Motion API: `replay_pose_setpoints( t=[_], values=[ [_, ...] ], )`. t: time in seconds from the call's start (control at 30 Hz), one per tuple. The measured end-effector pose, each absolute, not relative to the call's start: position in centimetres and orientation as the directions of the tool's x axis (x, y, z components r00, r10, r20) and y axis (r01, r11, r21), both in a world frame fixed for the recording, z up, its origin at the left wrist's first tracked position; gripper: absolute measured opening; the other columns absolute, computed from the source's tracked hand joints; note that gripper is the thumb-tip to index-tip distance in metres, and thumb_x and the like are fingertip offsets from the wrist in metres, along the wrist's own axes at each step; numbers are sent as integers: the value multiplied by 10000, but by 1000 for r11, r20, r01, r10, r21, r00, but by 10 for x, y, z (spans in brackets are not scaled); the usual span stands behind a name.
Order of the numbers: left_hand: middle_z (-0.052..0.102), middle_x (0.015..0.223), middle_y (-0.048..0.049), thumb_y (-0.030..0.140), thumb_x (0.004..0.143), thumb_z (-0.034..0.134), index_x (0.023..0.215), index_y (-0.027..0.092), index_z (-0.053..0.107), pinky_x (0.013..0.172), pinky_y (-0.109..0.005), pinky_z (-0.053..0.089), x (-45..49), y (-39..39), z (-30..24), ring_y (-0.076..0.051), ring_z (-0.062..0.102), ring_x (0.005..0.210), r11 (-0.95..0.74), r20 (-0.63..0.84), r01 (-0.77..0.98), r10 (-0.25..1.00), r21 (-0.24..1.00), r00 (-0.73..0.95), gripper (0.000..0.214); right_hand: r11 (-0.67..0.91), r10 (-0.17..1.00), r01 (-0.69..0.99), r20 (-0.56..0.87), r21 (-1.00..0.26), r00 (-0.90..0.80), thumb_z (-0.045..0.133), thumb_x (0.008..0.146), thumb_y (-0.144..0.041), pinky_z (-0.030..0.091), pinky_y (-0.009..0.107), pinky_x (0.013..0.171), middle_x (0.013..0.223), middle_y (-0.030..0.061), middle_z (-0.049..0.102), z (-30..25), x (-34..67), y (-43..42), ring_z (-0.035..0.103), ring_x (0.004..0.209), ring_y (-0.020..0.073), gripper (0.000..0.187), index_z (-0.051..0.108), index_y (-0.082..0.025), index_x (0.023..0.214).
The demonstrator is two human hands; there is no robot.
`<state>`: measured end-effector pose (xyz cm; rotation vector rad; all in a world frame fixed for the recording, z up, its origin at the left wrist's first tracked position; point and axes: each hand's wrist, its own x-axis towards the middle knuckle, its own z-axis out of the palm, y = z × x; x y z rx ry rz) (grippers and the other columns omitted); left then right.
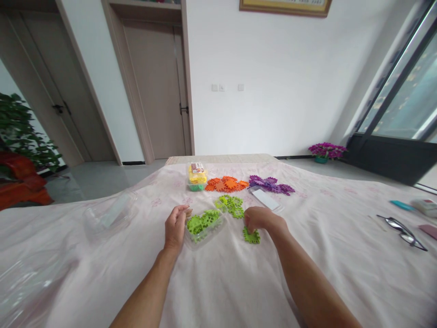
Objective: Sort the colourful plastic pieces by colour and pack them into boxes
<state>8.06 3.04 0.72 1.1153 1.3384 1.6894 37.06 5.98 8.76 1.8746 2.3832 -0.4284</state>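
Observation:
My left hand [175,228] grips the left rim of a clear plastic box [198,244], thumb and fingers closed at its edge. Inside it lie several light green notched building pieces [204,222]. To the right, my right hand [261,218] has its fingertips closed on a flat green notched piece [252,238] resting on the cloth; the fingers partly cover it. Beyond the box, more green pieces [234,206] are heaped. Farther back are orange pieces [228,184] and purple pieces [269,184]. A clear lid with a white label [265,199] lies just past my right hand.
At the back stands a clear container [197,176] with yellow and green pieces. Another clear container [112,212] and crumpled clear plastic [27,282] lie on the left. Eyeglasses [403,232] and a blue item [401,205] are at the right. A wrinkled pale cloth [218,287] covers the table.

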Motion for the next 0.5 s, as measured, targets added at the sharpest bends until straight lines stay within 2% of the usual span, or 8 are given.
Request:
replay_pose_setpoints(
  t=[0.13,0.2,0.27,0.37,0.5],
  values=[
    [743,896,-72,342,782,558,969,185,648,815,-355,515,81,31,5,-228,698,897,-213,191,-17,908,977,-373,260,243,916,951,-277,-192,-290,667,548,-112,409,256,561,620,26,672,84,379,64,632,610,195,134,718,-192,643],
    [741,895,-73,357,783,566,969,183,649,817,-355,515,81,32,5,-226,697,895,-219,196,-21,909,976,-368,267,249,908,934,-273,-255,-317,627,577,-121,379,233,538,616,14,665,85,385,67,603,583,161,124,701,-185,652],
    [741,897,-76,380,777,581,966,180,651,818,-352,512,81,32,5,-225,696,891,-224,201,-24,910,974,-362,283,249,920,890,-194,-382,-341,595,616,-136,357,216,522,617,2,657,87,388,70,584,576,136,112,680,-176,676],
    [742,919,-87,402,773,586,975,173,648,811,-345,509,83,31,7,-227,694,897,-216,192,-37,923,976,-334,311,266,951,786,20,-558,-307,586,674,-195,344,203,516,632,-8,644,95,384,72,570,584,118,83,650,-168,720],
    [741,951,-98,407,785,566,997,173,648,820,-348,503,85,28,10,-233,689,931,-213,192,-42,937,976,-291,326,285,957,718,153,-635,-245,607,702,-267,329,204,507,617,-16,621,104,358,68,547,567,112,102,632,-169,714]
  ],
)
